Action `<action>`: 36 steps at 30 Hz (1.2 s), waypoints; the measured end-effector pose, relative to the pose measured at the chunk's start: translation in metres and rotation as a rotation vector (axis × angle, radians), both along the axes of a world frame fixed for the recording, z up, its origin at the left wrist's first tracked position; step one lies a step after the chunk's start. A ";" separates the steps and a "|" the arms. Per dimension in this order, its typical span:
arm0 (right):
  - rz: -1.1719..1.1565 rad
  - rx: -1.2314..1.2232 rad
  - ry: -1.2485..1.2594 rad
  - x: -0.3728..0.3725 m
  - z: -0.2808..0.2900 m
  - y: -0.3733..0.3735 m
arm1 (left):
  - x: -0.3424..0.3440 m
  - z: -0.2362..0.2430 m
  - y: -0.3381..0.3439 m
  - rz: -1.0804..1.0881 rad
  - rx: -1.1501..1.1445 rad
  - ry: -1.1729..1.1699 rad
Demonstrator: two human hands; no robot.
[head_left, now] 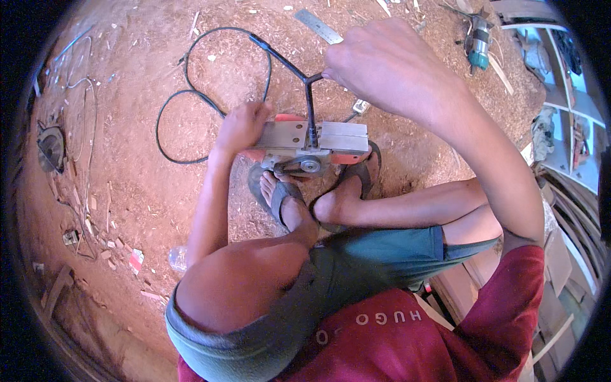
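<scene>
An electric hand planer (344, 135), with an orange body and a silver sole plate, lies sole up on the ground by my sandalled feet. My left hand (244, 128) grips its left end, the fingers bent over the edge and partly hidden. A dark three-armed Y-shaped socket wrench (310, 105) stands nearly upright, with its lower arm down at the gap in the middle of the sole. My right hand (391, 67) is closed round the wrench's upper right arm. The upper left arm points free. A drive pulley and belt show on the planer's near side.
A black cord (185, 93) loops left of the planer. Beyond it lies a steel ruler (317, 25); a teal and silver power tool (478, 43) lies far right. White shelves (576, 105) stand at the right edge. A circular saw (51, 148) sits far left. Wood shavings cover the dirt floor.
</scene>
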State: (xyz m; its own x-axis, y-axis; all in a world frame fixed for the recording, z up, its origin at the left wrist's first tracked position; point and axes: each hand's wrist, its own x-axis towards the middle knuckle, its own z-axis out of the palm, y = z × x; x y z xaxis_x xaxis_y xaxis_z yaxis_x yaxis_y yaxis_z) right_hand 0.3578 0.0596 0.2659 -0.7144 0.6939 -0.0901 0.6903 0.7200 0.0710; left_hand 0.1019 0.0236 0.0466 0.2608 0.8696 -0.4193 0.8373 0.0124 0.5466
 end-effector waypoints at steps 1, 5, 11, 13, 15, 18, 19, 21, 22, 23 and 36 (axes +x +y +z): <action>0.032 -0.001 0.023 -0.003 -0.001 0.000 | -0.005 -0.017 0.015 0.098 0.029 -0.243; -0.041 -0.097 -0.109 -0.009 0.008 -0.005 | 0.047 0.026 0.056 0.725 -0.330 -1.307; -0.010 -0.135 -0.031 0.008 -0.005 0.002 | 0.046 0.023 0.095 0.751 -0.606 -2.082; -0.081 -0.143 0.010 0.014 -0.015 0.007 | 0.047 0.030 0.088 0.696 -0.645 -2.171; -0.063 -0.110 -0.004 0.020 -0.016 0.008 | 0.060 0.044 0.089 0.958 -0.542 -1.979; -0.016 -0.115 -0.001 0.019 -0.016 0.012 | 0.060 0.047 0.088 1.005 -0.471 -1.932; 0.001 -0.123 0.000 0.019 -0.016 0.015 | 0.061 0.050 0.085 1.035 -0.442 -1.907; 0.025 -0.148 0.002 0.021 -0.020 0.023 | 0.061 0.051 0.083 1.085 -0.393 -1.857; 0.039 -0.162 0.005 0.022 -0.022 0.026 | 0.061 0.051 0.083 1.105 -0.373 -1.833; 0.073 -0.145 0.016 0.023 -0.024 0.029 | 0.060 0.050 0.083 1.126 -0.352 -1.809; 0.126 0.159 0.285 0.066 -0.127 0.054 | 0.094 0.097 0.005 0.716 0.408 -1.728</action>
